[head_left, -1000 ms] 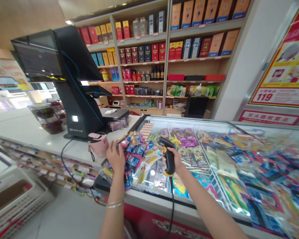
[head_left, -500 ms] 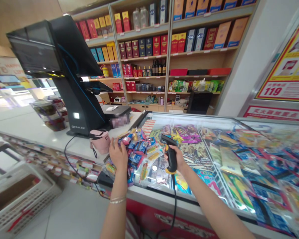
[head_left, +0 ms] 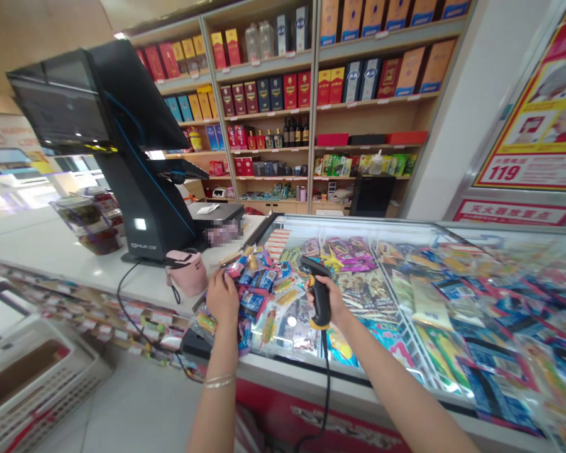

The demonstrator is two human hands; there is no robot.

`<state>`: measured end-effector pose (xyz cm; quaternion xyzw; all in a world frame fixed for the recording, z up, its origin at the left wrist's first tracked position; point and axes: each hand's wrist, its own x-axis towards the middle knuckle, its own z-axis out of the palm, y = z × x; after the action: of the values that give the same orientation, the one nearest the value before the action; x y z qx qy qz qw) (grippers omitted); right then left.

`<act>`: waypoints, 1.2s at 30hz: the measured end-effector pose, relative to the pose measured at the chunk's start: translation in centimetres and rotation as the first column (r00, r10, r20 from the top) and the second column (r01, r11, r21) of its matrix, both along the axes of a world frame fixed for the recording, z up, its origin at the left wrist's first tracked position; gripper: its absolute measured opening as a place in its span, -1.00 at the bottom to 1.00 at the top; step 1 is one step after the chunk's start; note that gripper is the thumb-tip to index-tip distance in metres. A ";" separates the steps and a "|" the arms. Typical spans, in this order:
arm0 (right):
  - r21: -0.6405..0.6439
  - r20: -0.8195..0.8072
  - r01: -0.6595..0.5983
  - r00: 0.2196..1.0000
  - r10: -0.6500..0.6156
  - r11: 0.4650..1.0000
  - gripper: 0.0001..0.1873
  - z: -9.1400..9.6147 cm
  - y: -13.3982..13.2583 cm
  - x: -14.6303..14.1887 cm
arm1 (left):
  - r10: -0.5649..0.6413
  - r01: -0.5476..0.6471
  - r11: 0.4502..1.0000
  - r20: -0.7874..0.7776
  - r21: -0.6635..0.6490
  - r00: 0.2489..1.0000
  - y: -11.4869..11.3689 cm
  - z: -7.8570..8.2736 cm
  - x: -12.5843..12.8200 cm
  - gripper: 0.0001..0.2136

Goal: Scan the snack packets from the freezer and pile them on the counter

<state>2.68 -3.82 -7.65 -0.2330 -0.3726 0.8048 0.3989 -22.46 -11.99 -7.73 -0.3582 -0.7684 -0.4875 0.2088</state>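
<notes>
My right hand (head_left: 329, 299) is wrapped round the handle of a black and yellow barcode scanner (head_left: 321, 301), its head tilted toward the left. The scanner is held above the glass top, and its cable hangs down over the front edge. At the left side of a heap of blue, pink and clear packets (head_left: 257, 301), some with yellow food inside, rests my left hand (head_left: 222, 297). Its fingers are bent and close together among the packets; what they grip is hidden. A pink cup (head_left: 187, 273) with a dark strap stands just left of that hand.
A glass-topped freezer (head_left: 358, 217) carries another large spread of packets (head_left: 500, 333) on the right. A black checkout terminal (head_left: 155, 214) stands on the white counter (head_left: 94, 267), beside stacked food tubs (head_left: 97, 226). Lower left is a white plastic basket (head_left: 51, 384). Shelves (head_left: 264, 116) of boxes line the back.
The fingers of my left hand have drawn in closer together at the heap's edge. My right hand keeps the scanner in nearly the same place. The view has shifted slightly.
</notes>
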 end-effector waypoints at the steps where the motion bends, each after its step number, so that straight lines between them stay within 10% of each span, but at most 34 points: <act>1: 0.000 0.003 -0.007 1.000 0.007 1.000 -0.70 -0.1 0.1 0.0 | 0.002 -0.002 1.000 0.001 0.001 1.000 0.0 0.0 0.0 -0.63; 9: -0.018 -0.004 0.015 1.000 -0.015 1.000 -0.72 0.2 0.1 0.3 | 0.023 -0.026 0.998 0.051 0.054 0.998 0.0 0.7 0.1 -0.63; 19: 0.147 0.091 0.262 0.957 -0.276 0.954 -0.78 6.2 -2.5 9.0 | -0.042 0.032 0.976 0.039 0.216 0.998 1.5 8.0 4.4 -0.70; 26: 0.050 0.143 0.512 0.846 -0.514 0.857 -0.89 8.7 -4.2 18.4 | -0.379 0.377 0.915 -0.014 0.145 0.925 6.5 8.5 17.0 -0.73; 36: 0.022 0.215 0.767 0.623 -0.752 0.642 -0.90 9.3 -5.9 32.8 | -0.823 0.804 0.541 0.041 -0.245 0.566 11.9 5.7 38.0 -0.78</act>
<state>35.46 -9.74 1.63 -0.4636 -0.2494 0.5456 0.6521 15.52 -0.10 -2.00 -0.7147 -0.5574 -0.4188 -0.0553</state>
